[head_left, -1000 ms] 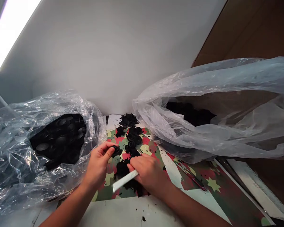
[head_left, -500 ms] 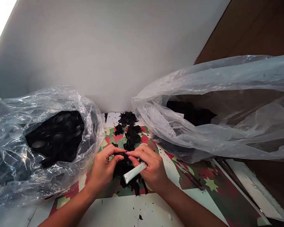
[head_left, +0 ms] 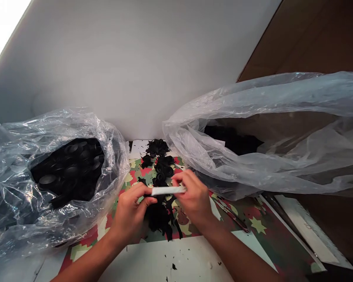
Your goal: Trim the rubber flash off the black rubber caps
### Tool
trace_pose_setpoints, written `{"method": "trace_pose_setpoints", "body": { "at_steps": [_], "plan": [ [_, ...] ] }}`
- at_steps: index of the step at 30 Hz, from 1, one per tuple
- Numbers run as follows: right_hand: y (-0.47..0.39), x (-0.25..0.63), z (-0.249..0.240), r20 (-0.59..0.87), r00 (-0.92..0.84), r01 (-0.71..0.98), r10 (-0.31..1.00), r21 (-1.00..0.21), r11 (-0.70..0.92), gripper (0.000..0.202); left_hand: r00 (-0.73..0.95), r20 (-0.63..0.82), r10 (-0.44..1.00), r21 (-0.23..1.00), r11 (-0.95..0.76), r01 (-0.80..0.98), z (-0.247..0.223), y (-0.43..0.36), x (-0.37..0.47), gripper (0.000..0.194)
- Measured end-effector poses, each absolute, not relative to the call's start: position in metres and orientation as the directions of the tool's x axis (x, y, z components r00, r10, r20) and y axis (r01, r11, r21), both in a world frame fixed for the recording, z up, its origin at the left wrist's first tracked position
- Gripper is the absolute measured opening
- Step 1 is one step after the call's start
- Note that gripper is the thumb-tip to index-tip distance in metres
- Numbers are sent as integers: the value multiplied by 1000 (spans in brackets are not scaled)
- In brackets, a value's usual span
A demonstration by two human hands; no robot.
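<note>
My right hand is closed around a white, flat-handled tool, which lies level and points toward my left hand. Thumb and fingertips of my left hand are pinched on a small black piece, mostly hidden behind the fingers and the tool's end. Beneath and between the hands lies a heap of black scraps on the patterned sheet. Beyond them sit several round black parts, with another pile of black shavings farther back.
A clear plastic bag with black round parts is at left. Another bag at right holds dark items. Tweezers or scissors lie right of my right hand. A white board with crumbs is in front.
My right hand has moved a little up and right, away from the left fingertips. The white tool has turned from slanted to level. My left hand remains pinched.
</note>
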State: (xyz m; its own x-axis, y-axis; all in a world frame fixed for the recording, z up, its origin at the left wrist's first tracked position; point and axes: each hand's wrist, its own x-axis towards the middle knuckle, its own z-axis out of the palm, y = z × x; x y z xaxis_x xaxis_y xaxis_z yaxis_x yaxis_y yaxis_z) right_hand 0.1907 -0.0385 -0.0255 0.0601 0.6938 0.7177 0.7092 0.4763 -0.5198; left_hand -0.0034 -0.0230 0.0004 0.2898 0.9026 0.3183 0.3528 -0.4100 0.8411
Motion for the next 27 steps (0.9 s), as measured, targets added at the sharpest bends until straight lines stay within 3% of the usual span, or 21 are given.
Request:
{"method": "trace_pose_setpoints", "body": {
  "at_steps": [4, 7, 11, 15, 19, 22, 27],
  "plan": [
    [-36, 202, -23, 456, 80, 465, 887, -804, 371, 16, 235, 142, 962, 971, -182, 155, -2, -19, -6, 16],
    [-39, 197, -25, 264, 10, 313, 965, -917, 247, 7, 183, 73, 980, 996, -80, 30, -7, -15, -8, 25],
    [-45, 186, -27, 192, -46, 200, 980, -960, 197, 26, 123, 68, 990, 998, -69, 9, -10, -12, -8, 31],
    [-46, 178, -25, 54, -147, 21, 988, -998, 58, 47, 162, 106, 981, 992, -115, 44, -8, -14, -7, 25],
    [-44, 171, -27, -40, -139, -186, 989, -980, -66, 49, 253, 185, 950, 965, -224, 135, -7, -18, -5, 19],
    [-43, 170, -29, -46, -111, -244, 993, -967, -72, 48, 310, 218, 926, 943, -281, 176, -7, -19, -3, 25],
    [-44, 176, -24, -13, -78, -222, 997, -975, -30, 39, 312, 100, 945, 993, -114, 28, -8, -19, -2, 26]
  ]
}}
